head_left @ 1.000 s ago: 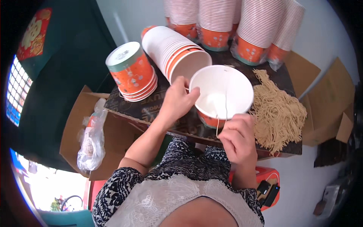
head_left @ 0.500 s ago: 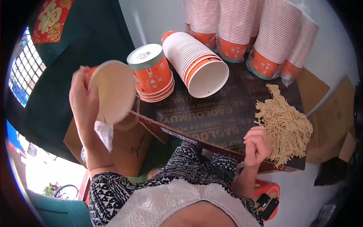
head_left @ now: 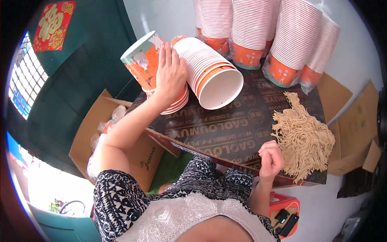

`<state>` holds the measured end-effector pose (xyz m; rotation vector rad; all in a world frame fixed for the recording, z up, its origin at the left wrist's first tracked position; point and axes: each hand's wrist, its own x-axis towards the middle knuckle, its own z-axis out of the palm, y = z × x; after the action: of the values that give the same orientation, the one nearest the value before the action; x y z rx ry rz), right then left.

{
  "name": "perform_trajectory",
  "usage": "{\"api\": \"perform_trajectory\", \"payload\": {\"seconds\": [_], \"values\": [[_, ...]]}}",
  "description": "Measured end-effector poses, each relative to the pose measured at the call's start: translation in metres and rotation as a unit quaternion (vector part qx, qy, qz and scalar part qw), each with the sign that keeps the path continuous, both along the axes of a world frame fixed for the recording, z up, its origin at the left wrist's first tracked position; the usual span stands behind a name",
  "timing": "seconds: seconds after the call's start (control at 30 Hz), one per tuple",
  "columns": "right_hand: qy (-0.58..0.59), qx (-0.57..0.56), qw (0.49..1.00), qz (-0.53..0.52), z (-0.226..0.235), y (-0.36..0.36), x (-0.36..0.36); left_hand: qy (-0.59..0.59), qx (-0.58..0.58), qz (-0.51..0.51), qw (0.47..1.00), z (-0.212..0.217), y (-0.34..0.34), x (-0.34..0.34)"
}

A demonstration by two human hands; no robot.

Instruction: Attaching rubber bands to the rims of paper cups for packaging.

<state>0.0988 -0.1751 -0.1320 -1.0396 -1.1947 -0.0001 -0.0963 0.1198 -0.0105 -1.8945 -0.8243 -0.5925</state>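
My left hand [head_left: 171, 74] is closed on the side of an orange paper bucket [head_left: 139, 66] with a green band and white base. The bucket is upside down and tilted, right over a short stack of upturned paper buckets [head_left: 178, 105] whose rims show below my wrist. A long nested stack of paper buckets [head_left: 195, 60] lies on its side just right of that hand, open end toward me. My right hand [head_left: 271, 161] is curled closed at the table's front edge, beside a pile of beige strings [head_left: 304, 139]. Whatever its fingers hold is hidden.
Several tall bagged stacks of paper buckets [head_left: 288, 44] stand along the back of the dark printed board table [head_left: 229, 121]. A cardboard box [head_left: 139, 161] with plastic-wrapped things is at the left. More cardboard [head_left: 354, 125] leans at the right. A red stool [head_left: 294, 201] holds small black devices.
My left hand has swung right and up from the table's left side, turning the bucket from mouth-toward-me to upside down over the short stack. My right hand has barely moved.
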Motion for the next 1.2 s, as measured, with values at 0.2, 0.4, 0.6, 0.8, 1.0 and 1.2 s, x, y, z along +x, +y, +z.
{"api": "perform_trajectory", "payload": {"seconds": [0.2,0.4,0.6,0.8,1.0,1.2], "values": [[0.011,0.010,1.000,0.005,0.001,0.004,-0.002,-0.004,-0.124,-0.112,0.986,-0.041,-0.014,-0.001],[0.035,-0.025,0.999,0.006,0.002,0.004,-0.001,-0.192,-0.272,-0.264,0.905,-0.062,-0.034,-0.012],[0.051,-0.066,0.997,0.005,0.001,0.005,-0.007,-0.238,-0.248,-0.344,0.874,-0.046,-0.063,0.028],[0.040,-0.074,0.996,-0.006,-0.001,0.000,-0.008,-0.274,-0.255,-0.253,0.892,-0.057,-0.057,0.043],[0.001,-0.061,0.995,-0.080,0.005,-0.015,0.009,-0.261,-0.258,-0.277,0.888,-0.056,-0.079,0.041],[-0.034,-0.153,0.946,-0.284,0.035,-0.033,0.043,-0.335,-0.425,-0.324,0.776,-0.028,-0.109,0.013]]}}
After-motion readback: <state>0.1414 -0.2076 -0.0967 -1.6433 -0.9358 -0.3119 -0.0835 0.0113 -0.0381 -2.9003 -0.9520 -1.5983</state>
